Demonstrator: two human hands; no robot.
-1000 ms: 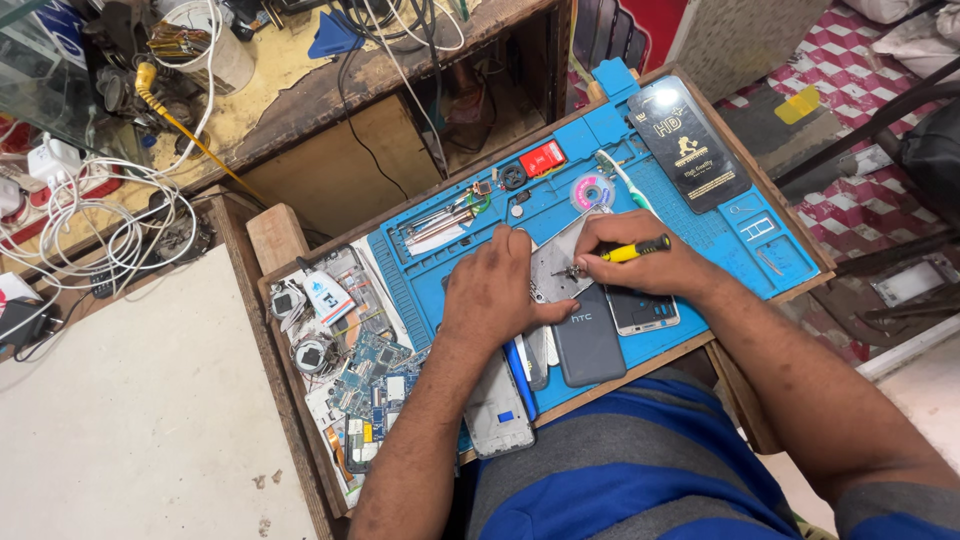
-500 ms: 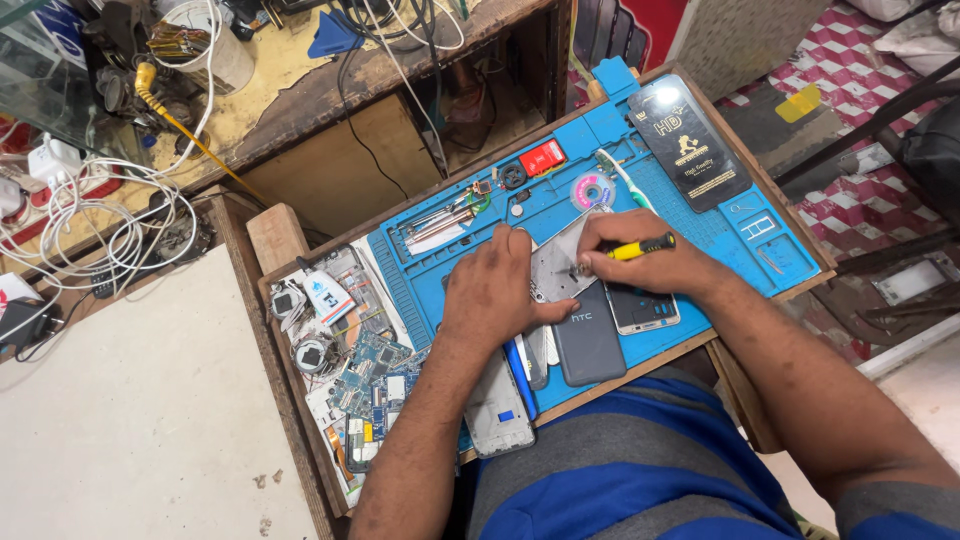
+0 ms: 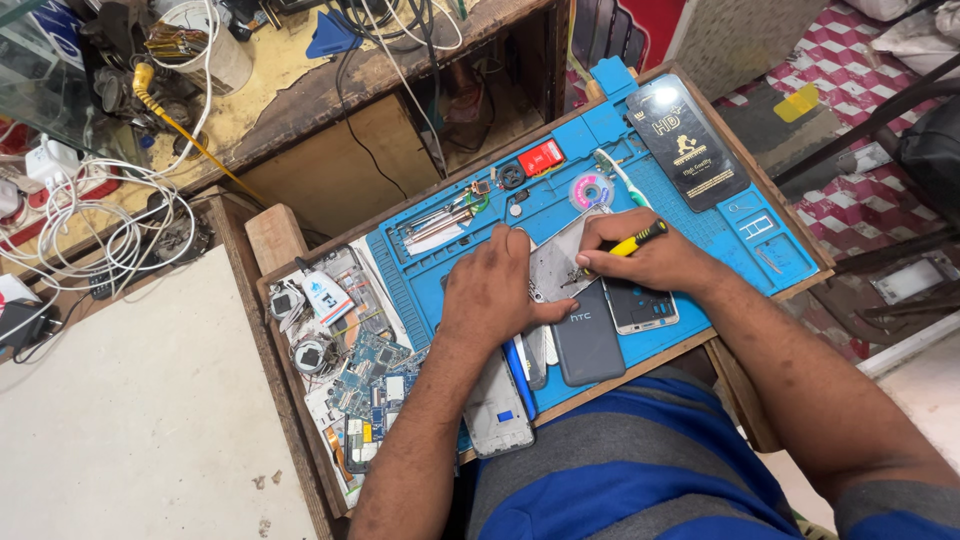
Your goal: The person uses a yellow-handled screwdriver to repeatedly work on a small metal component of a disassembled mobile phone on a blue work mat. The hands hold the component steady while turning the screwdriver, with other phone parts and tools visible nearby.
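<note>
Left hand: the left hand [image 3: 495,290] lies palm down on the blue silicone repair mat [image 3: 700,225], forearm rising from the lower edge of the view, wrist straight.
Left fingers: extended and held close together, tips pressing on the near edge of the flat grey metal phone panel [image 3: 558,265]; the thumb reaches right along the panel's lower edge.
Right hand: the right hand [image 3: 650,262] comes in from the right, forearm crossing the lap diagonally, knuckles up, wrist bent slightly inward.
Right fingers: curled and pinching the yellow-and-black-handled screwdriver [image 3: 640,238] between thumb and forefinger; the handle points up and right, the tip meets the panel.
Panel position: near the mat's middle, between the two hands, touched by both.
Below the hands: a dark grey phone back cover [image 3: 588,345] lies just beside a phone with a lit screen [image 3: 640,308], which the right hand partly covers.
Mat, far side: a black rectangular screen-protector packet [image 3: 690,145], a small reel of solder wick [image 3: 591,190] and a red rectangular box [image 3: 541,157].
Left of mat: green circuit boards [image 3: 375,375] and a white phone frame [image 3: 500,410] lie on the wooden tray [image 3: 272,240].
</note>
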